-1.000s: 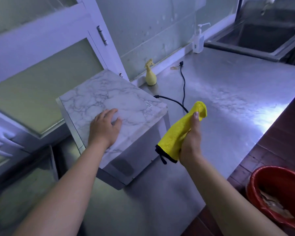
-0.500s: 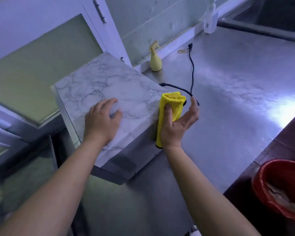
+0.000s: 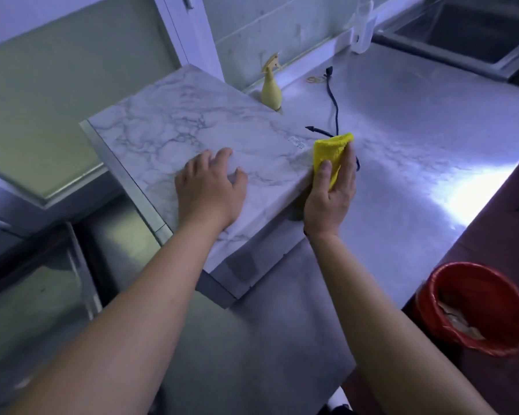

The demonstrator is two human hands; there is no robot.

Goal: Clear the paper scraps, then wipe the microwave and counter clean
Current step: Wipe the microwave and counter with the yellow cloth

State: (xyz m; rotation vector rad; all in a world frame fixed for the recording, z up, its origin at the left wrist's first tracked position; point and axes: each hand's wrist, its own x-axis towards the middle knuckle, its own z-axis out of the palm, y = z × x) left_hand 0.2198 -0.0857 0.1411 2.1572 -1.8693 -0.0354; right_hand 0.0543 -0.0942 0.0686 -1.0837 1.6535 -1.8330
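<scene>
I'm pressing my left hand [image 3: 209, 191] flat, fingers spread, on the marble-patterned microwave [image 3: 198, 145] at frame centre, sitting on the steel counter [image 3: 417, 145]. My right hand [image 3: 331, 199] is gripping the yellow cloth [image 3: 331, 152], fingers clamped on it, against the microwave's right edge. Paper scraps [image 3: 462, 322] are lying in the red bin [image 3: 474, 307], lower right.

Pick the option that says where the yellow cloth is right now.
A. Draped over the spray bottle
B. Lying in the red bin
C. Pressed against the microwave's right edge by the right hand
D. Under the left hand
C: the right hand grips the yellow cloth against the marble-patterned microwave at its right edge.
</scene>
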